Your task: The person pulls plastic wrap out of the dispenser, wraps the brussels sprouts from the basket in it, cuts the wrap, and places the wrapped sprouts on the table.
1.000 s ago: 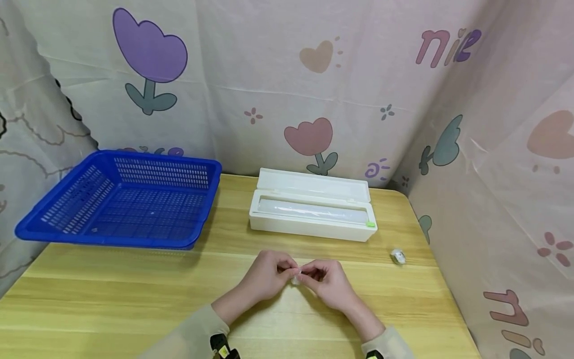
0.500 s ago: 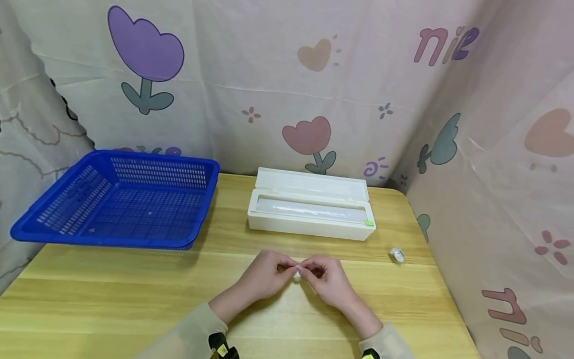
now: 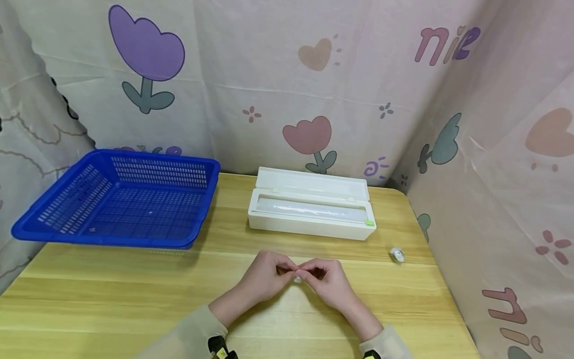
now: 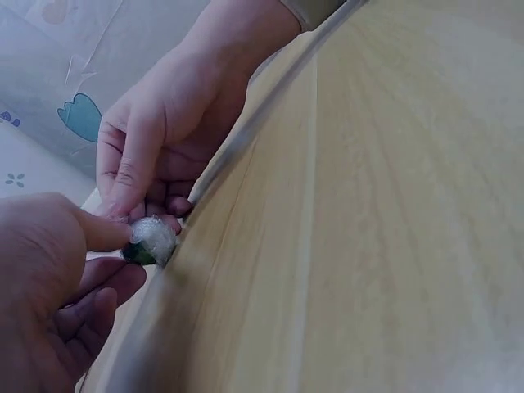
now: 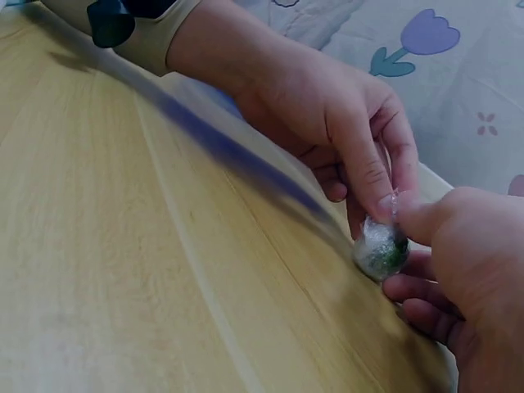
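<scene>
A small round thing wrapped in clear cling film (image 3: 298,279) hangs below my fingertips, just over the table. Dark green shows through its crinkled wrap (image 4: 153,240) in the left wrist view. My left hand (image 3: 265,275) pinches the gathered film at the top between thumb and forefinger. From the other side, my right hand (image 3: 329,283) pinches that same gathered spot, and the fingertips of both hands meet. In the right wrist view the wrapped ball (image 5: 381,248) appears beneath both thumbs. What is inside cannot be made out.
Behind the hands stands a white cling film dispenser (image 3: 311,227), lid raised, with a film roll inside and a green slider. A blue plastic basket (image 3: 179,244) is at the left. Another small wrapped piece (image 3: 397,255) lies near the table's right edge. Printed curtains surround the table.
Both hands stay together in nearly the same place, with small finger movements at the twisted film. The wrapped ball shifts slightly beneath the fingertips. The camera view moved a little.
</scene>
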Motion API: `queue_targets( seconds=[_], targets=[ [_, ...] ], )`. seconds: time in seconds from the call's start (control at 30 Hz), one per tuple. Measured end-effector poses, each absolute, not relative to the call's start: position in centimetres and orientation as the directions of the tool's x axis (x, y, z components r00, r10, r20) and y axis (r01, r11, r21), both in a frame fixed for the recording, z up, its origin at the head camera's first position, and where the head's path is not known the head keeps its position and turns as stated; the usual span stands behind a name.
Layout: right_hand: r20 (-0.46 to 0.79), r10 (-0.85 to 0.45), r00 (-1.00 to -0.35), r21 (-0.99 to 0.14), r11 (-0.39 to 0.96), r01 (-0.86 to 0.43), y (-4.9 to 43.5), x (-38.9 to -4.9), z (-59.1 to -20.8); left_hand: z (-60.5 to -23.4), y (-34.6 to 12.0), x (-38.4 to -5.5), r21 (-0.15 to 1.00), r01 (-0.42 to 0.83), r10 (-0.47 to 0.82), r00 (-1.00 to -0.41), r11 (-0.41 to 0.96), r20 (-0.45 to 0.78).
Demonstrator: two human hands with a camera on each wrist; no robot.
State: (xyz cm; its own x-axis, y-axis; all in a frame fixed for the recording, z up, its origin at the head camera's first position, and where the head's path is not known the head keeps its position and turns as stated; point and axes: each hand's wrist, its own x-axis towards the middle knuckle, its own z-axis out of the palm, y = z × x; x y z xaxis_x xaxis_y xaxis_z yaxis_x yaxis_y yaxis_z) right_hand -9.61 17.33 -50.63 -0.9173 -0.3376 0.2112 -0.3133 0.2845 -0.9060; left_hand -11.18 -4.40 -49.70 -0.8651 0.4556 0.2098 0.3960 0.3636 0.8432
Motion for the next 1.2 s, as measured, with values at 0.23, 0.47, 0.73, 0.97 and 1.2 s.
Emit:
queue_targets(
  seconds=[0.23, 0.47, 0.73, 0.97, 1.2],
  targets=[
    [0.15, -0.291, -0.945, -0.882, 0.393, -0.26, 17.1, -9.7, -50.3, -50.0, -4.6, -11.1, 0.875, 0.369, 0.479, -0.857, 0.314, 0.19],
    [0.117, -0.361, -0.925, -0.854, 0.439, -0.28, 17.1, -9.8, -49.9, -49.8, -4.5, -11.5, 0.89, 0.335, 0.488, -0.859, 0.31, 0.153],
    [0.113, -0.403, -0.908, -0.874, 0.394, -0.284, 17.2, -9.9, -50.0, -49.8, -4.1, -12.7, 0.911, 0.249, 0.483, -0.873, 0.328, 0.064],
    [0.142, -0.425, -0.894, -0.869, 0.379, -0.318, 17.2, -9.7, -50.2, -49.4, -4.0, -13.3, 0.878, 0.241, 0.519, -0.855, 0.414, -0.01],
    [0.19, -0.412, -0.891, -0.852, 0.381, -0.358, 17.0, -9.7, -50.4, -49.2, -4.1, -13.3, 0.841, 0.281, 0.528, -0.849, 0.462, -0.007]
  ],
)
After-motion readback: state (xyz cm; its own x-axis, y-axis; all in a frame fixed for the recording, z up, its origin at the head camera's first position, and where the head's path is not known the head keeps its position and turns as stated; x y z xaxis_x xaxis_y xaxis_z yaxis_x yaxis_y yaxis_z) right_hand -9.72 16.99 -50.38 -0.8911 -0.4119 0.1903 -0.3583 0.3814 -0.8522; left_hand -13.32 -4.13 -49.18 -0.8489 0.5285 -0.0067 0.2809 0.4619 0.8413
